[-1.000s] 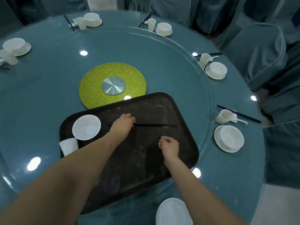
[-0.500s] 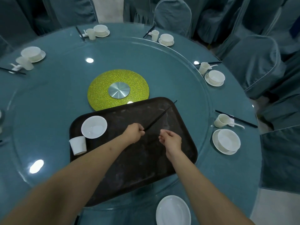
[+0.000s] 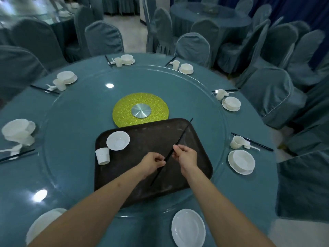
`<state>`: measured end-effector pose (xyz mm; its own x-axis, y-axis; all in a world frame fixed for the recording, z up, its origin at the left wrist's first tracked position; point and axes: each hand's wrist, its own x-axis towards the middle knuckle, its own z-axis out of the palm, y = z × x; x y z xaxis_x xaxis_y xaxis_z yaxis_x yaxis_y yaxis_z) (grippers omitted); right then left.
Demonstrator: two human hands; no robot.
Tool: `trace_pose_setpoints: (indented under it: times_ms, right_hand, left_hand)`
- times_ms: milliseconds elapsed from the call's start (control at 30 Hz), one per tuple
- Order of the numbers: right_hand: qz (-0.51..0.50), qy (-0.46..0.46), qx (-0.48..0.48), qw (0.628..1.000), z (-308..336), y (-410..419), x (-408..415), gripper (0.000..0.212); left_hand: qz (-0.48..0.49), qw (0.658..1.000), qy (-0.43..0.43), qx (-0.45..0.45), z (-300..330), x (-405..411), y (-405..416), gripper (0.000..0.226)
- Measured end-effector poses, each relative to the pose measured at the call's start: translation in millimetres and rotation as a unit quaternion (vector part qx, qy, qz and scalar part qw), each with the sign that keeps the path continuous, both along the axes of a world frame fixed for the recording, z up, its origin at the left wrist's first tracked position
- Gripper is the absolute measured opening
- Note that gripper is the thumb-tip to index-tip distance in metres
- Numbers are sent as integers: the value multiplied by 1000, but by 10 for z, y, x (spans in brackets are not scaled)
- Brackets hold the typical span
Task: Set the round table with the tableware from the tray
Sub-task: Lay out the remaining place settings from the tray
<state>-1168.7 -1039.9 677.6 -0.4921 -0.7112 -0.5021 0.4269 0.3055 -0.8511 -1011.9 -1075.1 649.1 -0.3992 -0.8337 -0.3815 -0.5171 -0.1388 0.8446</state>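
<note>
Cup [image 3: 102,155] and bowl [image 3: 118,140] sat at tray [image 3: 199,168] left edge, light but breakable, grab by rim. My left hand [image 3: 151,164] pinched chopsticks [image 3: 179,138] near low end, right hand [image 3: 187,156] pinched mid-shaft, held over tray. Thin, stiff, slick; felt easy to drop. Couldn't tell one stick or pair. Near plate [image 3: 188,228] on bench; far-left plate cut off by my arm.

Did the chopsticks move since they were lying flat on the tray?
Yes. The chopsticks have been lifted off the tray and swung: they now run slantwise, far tip over its far right corner, held by the left hand and right hand.
</note>
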Motion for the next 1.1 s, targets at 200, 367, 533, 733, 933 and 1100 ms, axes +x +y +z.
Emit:
trace_pose_setpoints:
  times_ms: [200,367,533,733,933,1100]
  right_hand:
    - [14,-8,-37,999,303,179,-25,16]
    - [23,-7,-60,998,485,264,-56,21]
    - [31,-25,-75,996,576,368,-111,23]
    - [46,-28,-77,996,574,487,-168,25]
    - [54,-11,-80,995,601,553,-243,24]
    - [51,-16,-91,994,621,629,-372,26]
  left_hand:
    - [16,999,31,37,207,138,405,15]
    - [33,998,39,40,353,155,653,14]
    - [37,998,33,38,402,211,838,19]
    - [37,997,52,51,397,236,1033,16]
    - [53,991,82,96,358,195,1208,12]
    - [82,979,124,143,413,90,1320,22]
